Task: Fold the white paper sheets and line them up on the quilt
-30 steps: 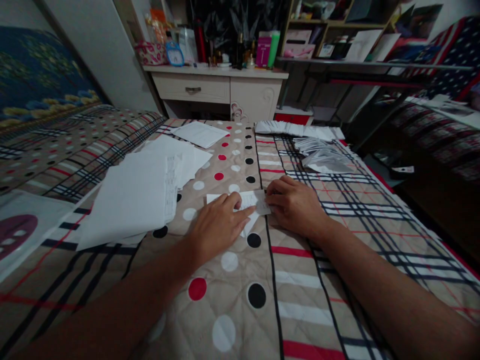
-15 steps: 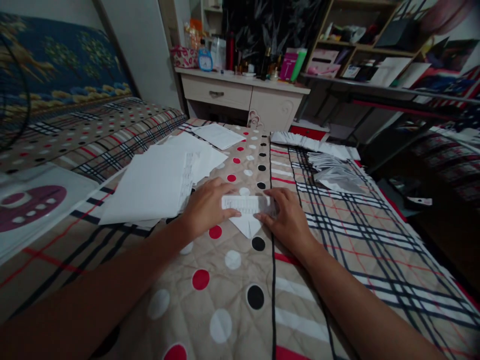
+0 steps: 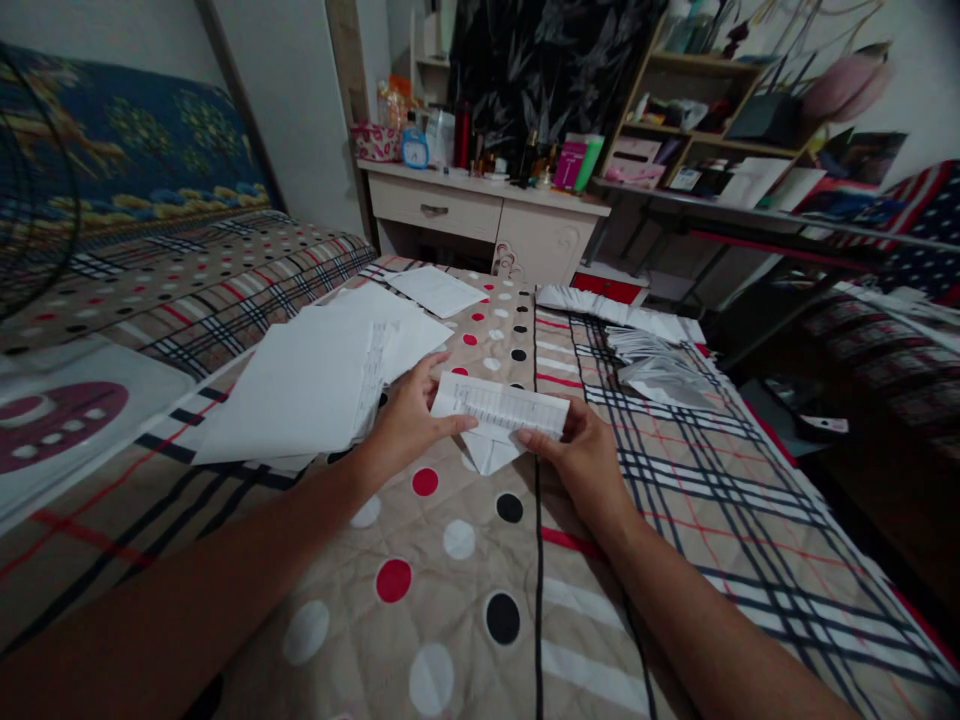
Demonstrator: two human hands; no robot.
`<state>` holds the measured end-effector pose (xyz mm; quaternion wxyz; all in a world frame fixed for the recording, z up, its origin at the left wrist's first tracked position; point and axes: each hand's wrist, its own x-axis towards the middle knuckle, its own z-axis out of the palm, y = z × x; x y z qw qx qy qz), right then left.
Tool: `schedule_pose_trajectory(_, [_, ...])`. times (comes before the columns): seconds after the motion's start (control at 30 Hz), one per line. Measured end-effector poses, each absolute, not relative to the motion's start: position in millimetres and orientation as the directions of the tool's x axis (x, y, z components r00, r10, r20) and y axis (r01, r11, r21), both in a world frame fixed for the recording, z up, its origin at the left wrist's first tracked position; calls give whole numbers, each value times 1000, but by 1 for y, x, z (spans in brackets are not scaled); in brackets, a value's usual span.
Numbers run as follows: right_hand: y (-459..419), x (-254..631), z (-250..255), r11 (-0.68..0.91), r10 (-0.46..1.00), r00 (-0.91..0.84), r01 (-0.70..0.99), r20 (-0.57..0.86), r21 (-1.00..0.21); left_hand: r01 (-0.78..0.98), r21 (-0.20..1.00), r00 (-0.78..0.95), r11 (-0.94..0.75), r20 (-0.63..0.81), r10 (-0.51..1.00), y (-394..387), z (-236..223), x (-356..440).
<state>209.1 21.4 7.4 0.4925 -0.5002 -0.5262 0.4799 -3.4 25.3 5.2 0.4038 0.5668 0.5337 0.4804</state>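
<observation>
A folded sheet of white paper [image 3: 501, 405] with a printed table is between my hands, its lower part coming to a point toward me. My left hand [image 3: 411, 412] pinches its left end, thumb on the near side. At the right end my right hand [image 3: 589, 455] grips it, with the thumb in front and the other fingers behind. Left of my left hand lies a stack of white sheets [image 3: 292, 385], spread out, some with print along an edge. Another white sheet [image 3: 437, 291] lies farther back.
Folded paper pieces [image 3: 656, 360] lie fanned on the patterned bedspread [image 3: 457, 600] at the right, and a long row of folded paper [image 3: 615, 312] sits behind them. A clear plastic bag with a purple print [image 3: 60, 420] is at the left. Beyond the bed stands a white dresser [image 3: 465, 215].
The folded paper has been lifted and tilted slightly, showing more of its printed face. My right hand's fingers have moved behind its right end. The view has tilted a little.
</observation>
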Motion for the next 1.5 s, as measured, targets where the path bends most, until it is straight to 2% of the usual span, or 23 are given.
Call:
schedule_pose_trajectory(0.03, [19,206,9,7,1000,2,1,7,-1000,63,996,-51,-60,63,997,24,5,1])
schedule_pose_trajectory(0.1, [13,200,11,-64,998,-6,-100,-63,-993,-130,991,-58,31,-39,998,21,6,10])
schedule_pose_trajectory(0.2, [6,192,10,-167,984,-100,-227,-148,-959,-252,960,-2,122,-126,992,18,8,17])
schedule_pose_trajectory(0.3, [3,189,9,-208,970,-179,-255,-165,-944,-296,950,14,101,-102,995,19,10,15])
schedule_pose_trajectory(0.53, [7,197,15,-367,900,-331,-227,-283,-902,-257,952,146,166,-132,981,25,5,6])
schedule_pose_trajectory(0.73, [9,201,13,-360,827,-483,-62,-288,-931,-221,962,166,161,-126,978,21,10,9])
schedule_pose_trajectory(0.9, [8,199,10,-337,848,-475,-138,-236,-931,-113,988,285,109,-73,956,18,9,11])
schedule_pose_trajectory(1.1, [7,195,5,-326,864,-450,-154,-228,-933,-7,1000,104,15,-14,994,16,8,16])
schedule_pose_trajectory(1.3, [9,194,8,-243,933,-322,-229,-162,-943,-21,1000,157,11,-8,988,15,12,17])
schedule_pose_trajectory(1.5, [8,192,6,-211,945,-293,-217,-143,-953,-50,999,101,7,-2,995,15,10,21])
